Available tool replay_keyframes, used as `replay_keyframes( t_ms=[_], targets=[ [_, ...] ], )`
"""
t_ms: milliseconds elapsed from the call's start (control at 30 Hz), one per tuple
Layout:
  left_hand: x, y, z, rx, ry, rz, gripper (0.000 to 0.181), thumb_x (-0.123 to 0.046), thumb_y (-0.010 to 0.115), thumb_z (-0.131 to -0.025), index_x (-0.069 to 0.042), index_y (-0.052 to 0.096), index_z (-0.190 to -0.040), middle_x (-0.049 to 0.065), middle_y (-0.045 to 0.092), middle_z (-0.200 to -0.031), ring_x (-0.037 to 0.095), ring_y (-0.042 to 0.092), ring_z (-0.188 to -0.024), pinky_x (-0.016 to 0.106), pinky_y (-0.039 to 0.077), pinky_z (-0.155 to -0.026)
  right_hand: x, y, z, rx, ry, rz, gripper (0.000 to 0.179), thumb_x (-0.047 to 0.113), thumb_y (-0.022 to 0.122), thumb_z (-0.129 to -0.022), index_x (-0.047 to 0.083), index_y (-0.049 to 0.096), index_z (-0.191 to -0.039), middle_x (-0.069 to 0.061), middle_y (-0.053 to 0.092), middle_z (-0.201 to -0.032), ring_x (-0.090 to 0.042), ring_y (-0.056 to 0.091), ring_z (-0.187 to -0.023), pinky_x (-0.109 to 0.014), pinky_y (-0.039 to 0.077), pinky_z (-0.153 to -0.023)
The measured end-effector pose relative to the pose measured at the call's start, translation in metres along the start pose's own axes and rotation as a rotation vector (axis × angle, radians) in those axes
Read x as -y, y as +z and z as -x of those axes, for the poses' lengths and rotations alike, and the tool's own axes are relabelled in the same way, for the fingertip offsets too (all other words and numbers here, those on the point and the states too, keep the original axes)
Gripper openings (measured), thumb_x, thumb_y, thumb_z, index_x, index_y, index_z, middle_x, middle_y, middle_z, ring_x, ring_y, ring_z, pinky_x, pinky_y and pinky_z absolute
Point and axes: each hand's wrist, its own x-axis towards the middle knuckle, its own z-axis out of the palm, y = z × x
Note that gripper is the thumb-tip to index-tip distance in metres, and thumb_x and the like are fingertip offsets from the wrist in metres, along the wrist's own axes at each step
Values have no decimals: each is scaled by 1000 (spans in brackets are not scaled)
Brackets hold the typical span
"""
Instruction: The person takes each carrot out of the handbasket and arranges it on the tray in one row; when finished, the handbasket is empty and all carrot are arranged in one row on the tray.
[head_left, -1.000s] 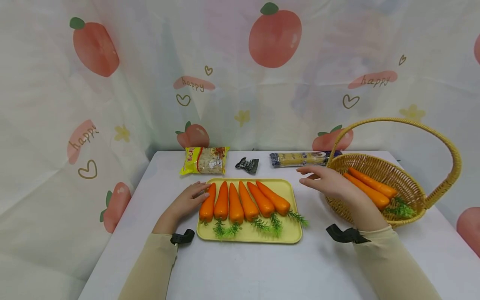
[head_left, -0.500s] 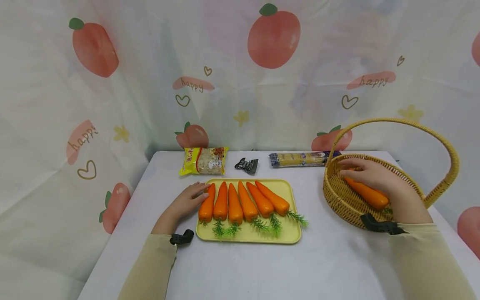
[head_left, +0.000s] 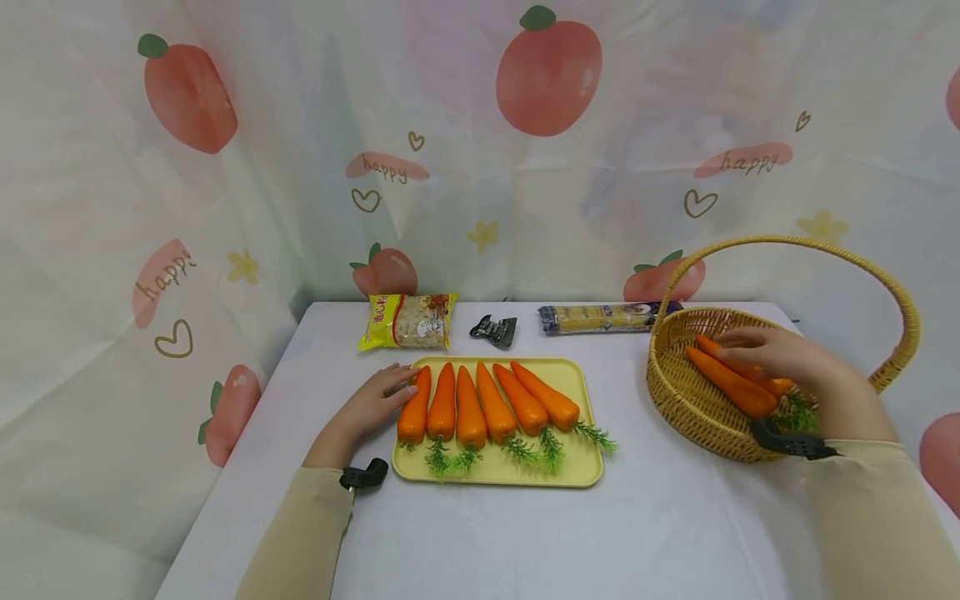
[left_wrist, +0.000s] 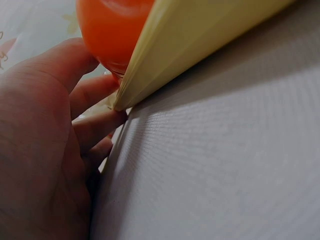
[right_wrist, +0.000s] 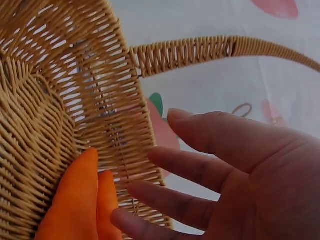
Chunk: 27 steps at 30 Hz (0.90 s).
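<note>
Several orange carrots (head_left: 471, 410) with green tops lie side by side on a yellow tray (head_left: 495, 477). My left hand (head_left: 375, 402) rests at the tray's left edge, its fingertips at the leftmost carrot (head_left: 415, 408). In the left wrist view, the thumb meets or nearly meets that carrot, and the fingers reach the tray rim (left_wrist: 165, 50). On the right, a wicker basket (head_left: 678, 408) holds two carrots (head_left: 731, 385). Over its far right part hovers my right hand (head_left: 787, 358). The right wrist view shows its fingers (right_wrist: 175, 202) spread and holding nothing; the hand partly hides the rear carrot.
Along the table's back lie a yellow bag of pale food (head_left: 411, 321), a small black packet (head_left: 495, 331) and a long pack of noodles (head_left: 600, 317). The basket's tall handle (head_left: 787, 240) arches above it. A printed cloth (head_left: 547, 208) hangs behind.
My right hand has moved right from the basket's left rim, across and over the carrots in it. The left hand and the tray stay where they were.
</note>
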Motion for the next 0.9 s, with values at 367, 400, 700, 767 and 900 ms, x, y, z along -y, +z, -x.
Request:
replay_keyframes(
  t_ms=[367, 400, 700, 767, 900],
  targets=[
    [1, 1, -2, -1, -15, -7, 58, -59, 51, -96, -35, 45, -149, 4, 35, -160, 32, 15, -154, 61, 12, -122, -27, -5, -6, 105, 71, -107, 71, 42, 47, -104, -8, 26, -150, -34, 40, -143, -21, 57, -106, -34, 54, -85],
    [1, 1, -2, -1, -17, -6, 58, -59, 51, -96, -35, 45, -148, 4, 35, -160, 32, 15, -154, 61, 12, -122, -28, -5, -6, 110, 74, -122, 71, 41, 47, -104, -8, 25, -150, -34, 39, -144, -20, 58, -105, -33, 54, -85],
    [0, 1, -2, 0, -23, -11, 58, -59, 51, -96, -36, 44, -148, 3, 34, -161, 31, 15, -154, 61, 12, -122, -35, 0, -8, 162, 56, -219, 66, 31, 50, -104, -9, 26, -150, -35, 26, -152, -19, 55, -110, -33, 55, -88],
    [0, 1, -2, 1, -25, -13, 58, -60, 51, -96, -36, 44, -149, 3, 34, -161, 31, 15, -154, 61, 12, -122, -36, 1, -8, 190, 50, -240, 67, 29, 50, -104, -9, 22, -152, -35, 23, -152, -18, 54, -108, -32, 55, -87],
    [0, 1, -2, 2, -24, -15, 59, -60, 51, -96, -36, 44, -149, 3, 34, -161, 31, 15, -154, 61, 12, -122, -40, 3, -11, 235, 51, -279, 70, 26, 50, -103, -12, 16, -152, -37, 21, -151, -18, 57, -104, -32, 56, -86]
  ],
)
